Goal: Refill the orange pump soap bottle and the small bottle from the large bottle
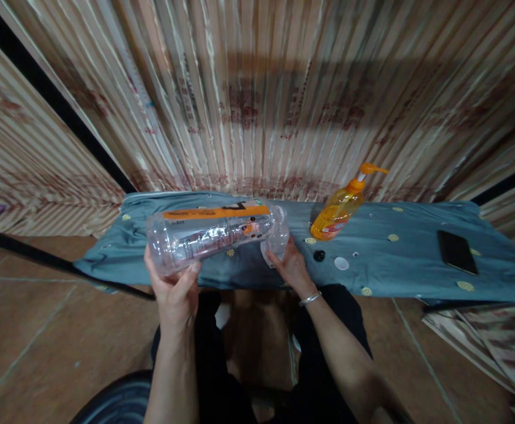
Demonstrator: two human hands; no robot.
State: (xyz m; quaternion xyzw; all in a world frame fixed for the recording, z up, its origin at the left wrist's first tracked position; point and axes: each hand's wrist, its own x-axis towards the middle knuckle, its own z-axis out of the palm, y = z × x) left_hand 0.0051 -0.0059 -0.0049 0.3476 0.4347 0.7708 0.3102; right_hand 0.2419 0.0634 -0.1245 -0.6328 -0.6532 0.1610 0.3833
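Observation:
My left hand point(175, 288) is closed around the base end of a large clear plastic bottle point(208, 232) with an orange and grey label. The bottle lies tilted almost level, its neck pointing right. My right hand point(293, 265) grips a small clear plastic container point(276, 242) just below the bottle's neck; whether the two touch I cannot tell. No liquid can be made out in either one. To the right of my right hand, a small black cap point(319, 255) and a white disc point(341, 263) lie on the cloth.
A pump bottle of yellow-orange liquid point(334, 215) stands towards the back of the narrow table, on its blue-green cloth point(399, 265). Farther right lies a dark phone-like slab point(457, 251). Dark poles flank the table, and a striped curtain point(261, 106) hangs behind it.

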